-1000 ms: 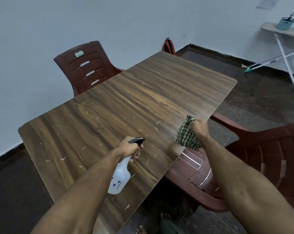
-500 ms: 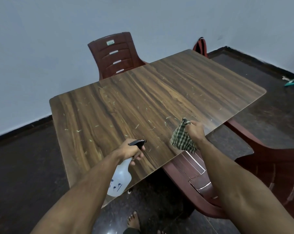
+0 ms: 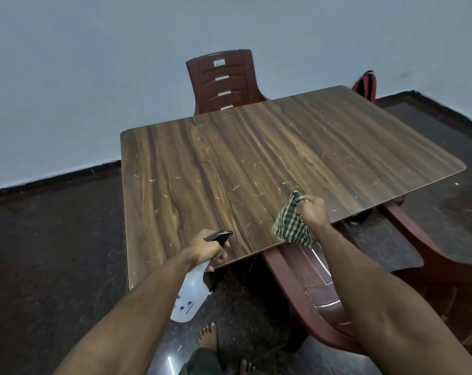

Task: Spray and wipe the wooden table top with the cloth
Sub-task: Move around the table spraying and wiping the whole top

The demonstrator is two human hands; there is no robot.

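Since half a second ago the tabletop [image 3: 256, 163] has swung rightward in frame. The left hand [image 3: 206, 250] grips the spray bottle [image 3: 188, 299] at lower centre, nozzle aimed upper right, body slanting lower left. The right hand [image 3: 312, 212] clutches the checked cloth [image 3: 291, 226] at the near edge.

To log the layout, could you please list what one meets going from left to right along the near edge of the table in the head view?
Left hand gripping the translucent white spray bottle with black trigger → green-and-cream checked cloth → right hand gripping it → near dark red plastic chair.
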